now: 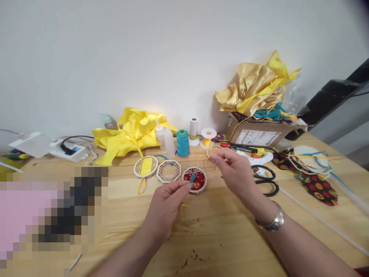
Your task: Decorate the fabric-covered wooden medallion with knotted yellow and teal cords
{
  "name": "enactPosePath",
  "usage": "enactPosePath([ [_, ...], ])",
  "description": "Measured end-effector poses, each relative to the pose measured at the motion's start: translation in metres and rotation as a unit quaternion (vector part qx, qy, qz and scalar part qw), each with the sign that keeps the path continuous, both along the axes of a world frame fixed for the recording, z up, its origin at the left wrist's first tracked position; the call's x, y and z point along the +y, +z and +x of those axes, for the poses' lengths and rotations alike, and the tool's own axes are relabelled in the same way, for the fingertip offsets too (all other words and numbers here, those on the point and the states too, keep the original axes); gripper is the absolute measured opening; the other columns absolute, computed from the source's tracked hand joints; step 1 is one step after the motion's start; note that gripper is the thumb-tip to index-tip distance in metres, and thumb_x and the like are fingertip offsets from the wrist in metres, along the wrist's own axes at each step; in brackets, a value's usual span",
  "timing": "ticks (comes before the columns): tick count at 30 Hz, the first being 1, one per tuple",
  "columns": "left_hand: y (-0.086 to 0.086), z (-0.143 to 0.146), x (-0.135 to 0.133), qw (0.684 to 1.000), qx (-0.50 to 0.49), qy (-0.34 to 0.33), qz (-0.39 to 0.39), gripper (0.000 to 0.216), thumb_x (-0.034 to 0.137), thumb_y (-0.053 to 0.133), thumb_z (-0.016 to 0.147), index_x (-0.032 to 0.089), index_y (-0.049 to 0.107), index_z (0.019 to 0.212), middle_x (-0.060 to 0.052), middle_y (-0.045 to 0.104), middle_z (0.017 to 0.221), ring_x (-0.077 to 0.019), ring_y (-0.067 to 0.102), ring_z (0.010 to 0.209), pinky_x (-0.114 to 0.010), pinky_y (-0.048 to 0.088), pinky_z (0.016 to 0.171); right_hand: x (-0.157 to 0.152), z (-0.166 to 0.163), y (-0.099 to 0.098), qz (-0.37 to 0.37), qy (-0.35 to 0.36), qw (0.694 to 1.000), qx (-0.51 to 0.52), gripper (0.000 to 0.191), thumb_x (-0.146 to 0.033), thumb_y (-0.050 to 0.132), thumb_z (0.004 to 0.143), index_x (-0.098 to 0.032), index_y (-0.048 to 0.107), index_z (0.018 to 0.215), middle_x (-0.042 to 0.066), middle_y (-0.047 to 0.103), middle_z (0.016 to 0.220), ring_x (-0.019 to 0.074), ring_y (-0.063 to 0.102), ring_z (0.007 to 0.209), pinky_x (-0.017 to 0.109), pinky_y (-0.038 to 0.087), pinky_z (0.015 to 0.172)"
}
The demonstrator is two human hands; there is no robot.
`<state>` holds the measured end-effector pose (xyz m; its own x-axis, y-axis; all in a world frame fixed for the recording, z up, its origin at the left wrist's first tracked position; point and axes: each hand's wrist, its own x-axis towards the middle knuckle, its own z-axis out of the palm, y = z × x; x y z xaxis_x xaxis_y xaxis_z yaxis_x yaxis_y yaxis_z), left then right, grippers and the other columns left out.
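Cord point(208, 163) loops mid-frame from the pinching right hand point(236, 173), lifted clear of clutter; left hand point(168, 200) pinches a teal strip point(192, 177).

cord point(206, 164) yellow | strip point(192, 177) teal | round ornament point(198, 181) red, patterned | thread spool point(182, 143) teal | satin cloth point(131, 132) yellow | fabric scraps point(319, 188) black, orange-red dots

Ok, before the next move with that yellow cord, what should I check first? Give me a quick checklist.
1. Pinch of left hand on teal piece: ok.
2. Grip of right hand on yellow cord: ok.
3. Red round ornament lying flat on the table: ok.
4. Scissors beside the right hand, untouched: ok.
5. Cord threaded through the ornament: cannot tell.
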<state>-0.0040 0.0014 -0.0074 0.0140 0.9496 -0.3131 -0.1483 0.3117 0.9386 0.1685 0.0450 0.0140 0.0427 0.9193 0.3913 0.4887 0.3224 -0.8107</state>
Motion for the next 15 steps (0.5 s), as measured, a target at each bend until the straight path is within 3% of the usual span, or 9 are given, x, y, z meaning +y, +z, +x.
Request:
enactPosePath([
  [3,0.002,-0.001,0.001,0.999,-0.016,0.030,0.001,0.017,0.034,0.074,0.065,0.018,0.074,0.072,0.007,0.043,0.044,-0.0059,0.033,0.047,-0.017,0.027,0.046,-0.002,0.022,0.021,0.035,-0.029,0.982,-0.183,0.025,-0.027,0.048,0.088,-0.017,0.063,0.071,0.004,0.061,0.074,0.0153,0.055,0.070,0.026,0.041,0.063],
  [7,0.006,-0.001,0.003,0.998,-0.028,0.049,0.006,0.018,0.032,0.075,0.063,0.016,0.074,0.072,0.007,0.042,0.046,-0.0062,0.032,0.046,-0.018,0.026,0.045,-0.016,0.051,0.022,-0.075,-0.015,0.875,-0.477,0.021,-0.015,0.046,0.085,-0.013,0.063,0.073,0.010,0.062,0.077,0.0219,0.058,0.074,0.032,0.043,0.067],
  [10,0.008,-0.001,0.002,0.999,-0.021,0.041,0.005,0.021,0.035,0.075,0.063,0.015,0.073,0.072,0.008,0.037,0.043,-0.0062,0.027,0.045,-0.019,0.022,0.043,-0.027,0.072,0.002,-0.124,0.012,0.824,-0.553,0.024,-0.001,0.043,0.078,-0.009,0.064,0.086,0.016,0.063,0.092,0.0259,0.059,0.087,0.035,0.045,0.078],
  [13,0.008,-0.002,0.002,0.999,-0.016,0.035,0.001,0.022,0.036,0.074,0.064,0.015,0.072,0.071,0.009,0.034,0.043,-0.0059,0.024,0.044,-0.019,0.019,0.043,-0.033,0.085,-0.016,-0.113,0.010,0.819,-0.562,0.037,0.005,0.039,0.075,-0.009,0.061,0.102,0.017,0.060,0.103,0.0262,0.057,0.096,0.035,0.045,0.083],
  [15,0.006,-0.002,0.002,0.999,-0.014,0.032,0.003,0.023,0.037,0.073,0.065,0.015,0.072,0.072,0.009,0.033,0.044,-0.0058,0.024,0.045,-0.019,0.019,0.043,-0.032,0.088,-0.021,-0.101,-0.002,0.821,-0.563,0.036,0.004,0.039,0.077,-0.009,0.060,0.103,0.017,0.060,0.102,0.0266,0.057,0.096,0.037,0.045,0.084],
])
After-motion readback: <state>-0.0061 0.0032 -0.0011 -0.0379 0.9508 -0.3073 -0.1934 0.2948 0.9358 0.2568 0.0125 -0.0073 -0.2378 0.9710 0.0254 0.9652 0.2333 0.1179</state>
